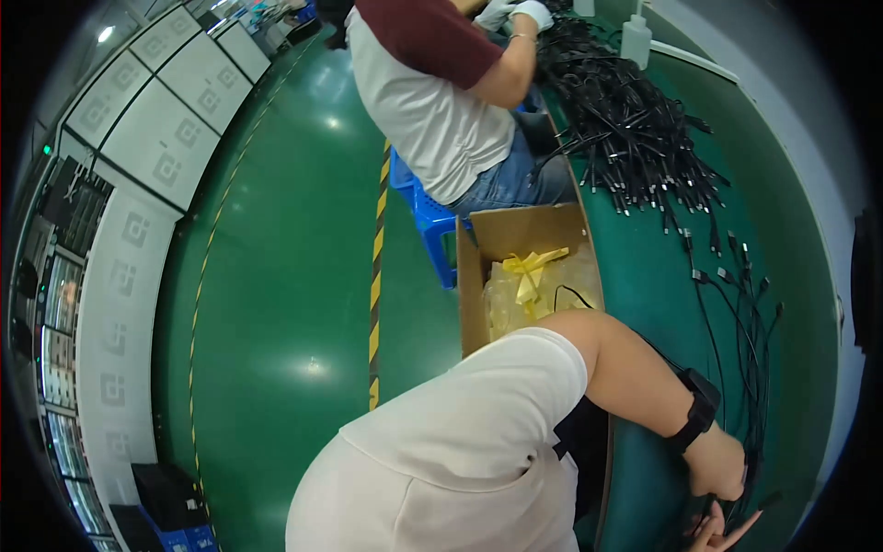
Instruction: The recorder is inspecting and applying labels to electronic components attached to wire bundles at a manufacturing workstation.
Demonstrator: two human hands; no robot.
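Observation:
My left arm, with a black watch (696,408) at the wrist, reaches over the green table. My left hand (718,467) is closed with its knuckles up, around a black cable; its fingertips are mostly hidden. Right below it, at the lower edge, part of my right hand (722,534) shows. Its visible fingers are spread apart, one stretched out to the right, beside something dark. Several loose black cables (747,345) lie lengthwise past my left hand, their plugs at the far end.
A large heap of black cables (635,129) covers the far table, by a white bottle (636,41). An open cardboard box (468,294) with clear plastic and yellow ribbon (529,276) stands beside the table. A gloved co-worker (432,101) sits on a blue stool (432,216).

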